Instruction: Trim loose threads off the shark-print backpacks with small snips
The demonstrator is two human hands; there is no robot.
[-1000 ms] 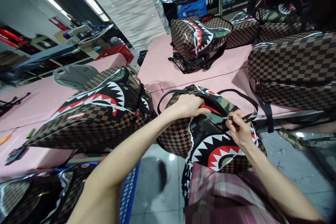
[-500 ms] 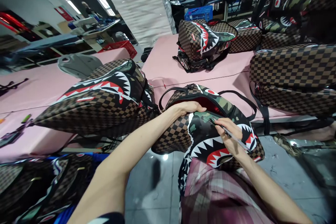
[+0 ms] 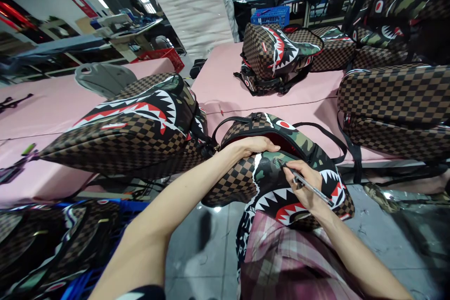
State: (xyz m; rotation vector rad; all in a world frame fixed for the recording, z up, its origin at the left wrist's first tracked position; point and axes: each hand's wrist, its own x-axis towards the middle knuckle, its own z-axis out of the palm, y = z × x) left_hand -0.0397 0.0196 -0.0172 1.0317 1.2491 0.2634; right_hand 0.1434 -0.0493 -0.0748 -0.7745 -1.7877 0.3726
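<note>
Right grip (image 3: 305, 182) holds a pen-like tool (image 3: 317, 191), left grip (image 3: 259, 144) the bag (image 3: 267, 179) — gaping wider than a second ago.

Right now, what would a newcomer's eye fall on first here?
Probably the jagged shark-mouth print on the open bag in front of the person. Close by, the right hand holds a slim pen-like tool, while the left hand rests at the bag's opening. Another big toothy bag sits to the left, on the pink tabletop.
</note>
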